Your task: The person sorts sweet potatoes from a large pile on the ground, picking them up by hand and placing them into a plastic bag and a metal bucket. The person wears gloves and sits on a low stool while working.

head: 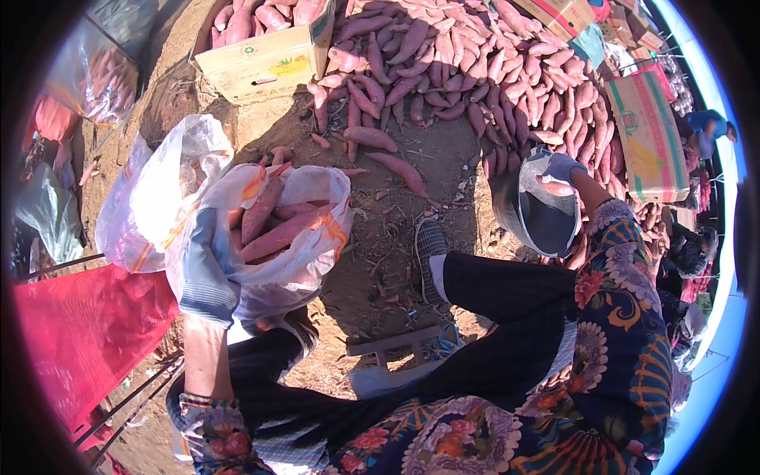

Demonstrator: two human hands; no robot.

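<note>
My left hand [211, 267], in a grey-blue work glove, grips the near left rim of a white woven plastic bag [285, 285]. Inside the bag lie several reddish-purple sweet potatoes [279, 228]. At the right, my gloved right hand [561, 168] is at the rim of a dark bucket [513, 208], by a sweet potato [556, 187] at its mouth. The fingers are partly hidden, so whether they hold the potato or the rim I cannot tell. The bucket is tilted beside a large heap of sweet potatoes [451, 65].
A cardboard box [255, 68] filled with sweet potatoes stands beyond the bags. Another cardboard box [647, 136] is right of the heap. Red fabric [95, 332] and metal rods [136, 401] lie at the left. A low stool [395, 344] is between my legs. Other people are at the far right.
</note>
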